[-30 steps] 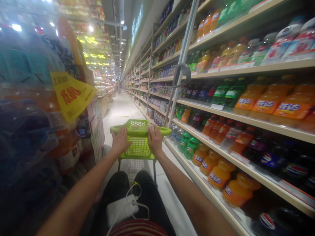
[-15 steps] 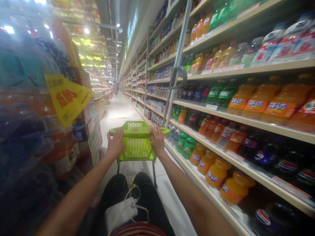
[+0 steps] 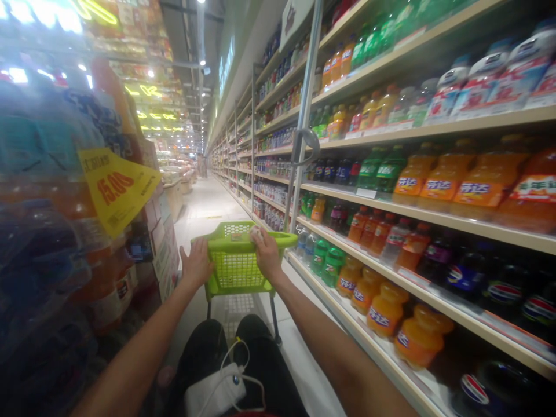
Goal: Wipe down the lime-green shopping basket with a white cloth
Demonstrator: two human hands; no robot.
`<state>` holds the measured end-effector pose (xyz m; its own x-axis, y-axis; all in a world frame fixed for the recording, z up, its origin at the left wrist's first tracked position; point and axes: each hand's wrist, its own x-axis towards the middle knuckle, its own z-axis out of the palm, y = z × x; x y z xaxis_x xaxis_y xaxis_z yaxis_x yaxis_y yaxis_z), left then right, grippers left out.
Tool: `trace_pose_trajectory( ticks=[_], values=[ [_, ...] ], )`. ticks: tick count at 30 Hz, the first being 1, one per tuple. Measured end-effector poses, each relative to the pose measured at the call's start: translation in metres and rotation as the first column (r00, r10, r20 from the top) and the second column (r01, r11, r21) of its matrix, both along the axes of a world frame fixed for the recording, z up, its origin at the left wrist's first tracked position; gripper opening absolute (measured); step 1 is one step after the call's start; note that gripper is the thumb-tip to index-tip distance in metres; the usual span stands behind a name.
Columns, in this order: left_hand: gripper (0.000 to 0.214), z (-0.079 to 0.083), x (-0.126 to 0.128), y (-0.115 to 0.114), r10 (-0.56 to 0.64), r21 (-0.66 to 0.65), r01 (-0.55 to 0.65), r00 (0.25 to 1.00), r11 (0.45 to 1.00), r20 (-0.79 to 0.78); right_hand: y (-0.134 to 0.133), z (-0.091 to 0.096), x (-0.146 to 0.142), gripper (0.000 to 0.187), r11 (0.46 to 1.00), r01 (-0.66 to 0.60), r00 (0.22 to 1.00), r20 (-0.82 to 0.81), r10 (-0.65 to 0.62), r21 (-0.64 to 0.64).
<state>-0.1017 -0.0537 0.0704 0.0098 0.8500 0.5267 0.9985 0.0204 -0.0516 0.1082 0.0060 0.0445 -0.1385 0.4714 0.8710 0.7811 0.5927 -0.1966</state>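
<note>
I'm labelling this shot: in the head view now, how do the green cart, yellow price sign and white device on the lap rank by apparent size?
1. Green cart
2. Yellow price sign
3. White device, nearer than the cart, so its true size is unsure

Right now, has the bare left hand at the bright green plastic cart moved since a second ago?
Yes: the left hand has moved left, farther from the upright grey metal shelf post and toward the left end of the green plastic handle.
</note>
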Motion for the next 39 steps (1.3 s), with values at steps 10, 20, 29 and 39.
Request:
trace_pose_trajectory(
  ticks=[10, 20, 29, 39],
  values=[
    [0.063, -0.001, 0.005, -0.001, 0.032, -0.016, -0.032, 0.999, 0.999, -0.027, -0.015, 0.006, -0.061, 0.047, 0.984, -0.176, 0.981, 0.088, 0.173, 0.024],
    [0.058, 0.002, 0.005, -0.010, -0.053, -0.007, 0.053, 0.998, 0.999, -0.034, -0.004, 0.022, -0.029, 0.037, 0.998, -0.009, 0.999, 0.042, 0.012, -0.064],
    [0.059, 0.009, -0.013, 0.004, -0.037, -0.057, 0.041, 0.997, 0.998, 0.066, 0.002, 0.007, -0.028, 0.039, 0.999, 0.032, 0.998, 0.060, -0.031, -0.024],
    [0.052, 0.004, 0.000, -0.009, -0.102, 0.012, 0.102, 0.993, 0.995, 0.054, 0.024, 0.007, -0.007, 0.035, 0.999, 0.047, 0.996, 0.073, -0.046, -0.006]
  ],
)
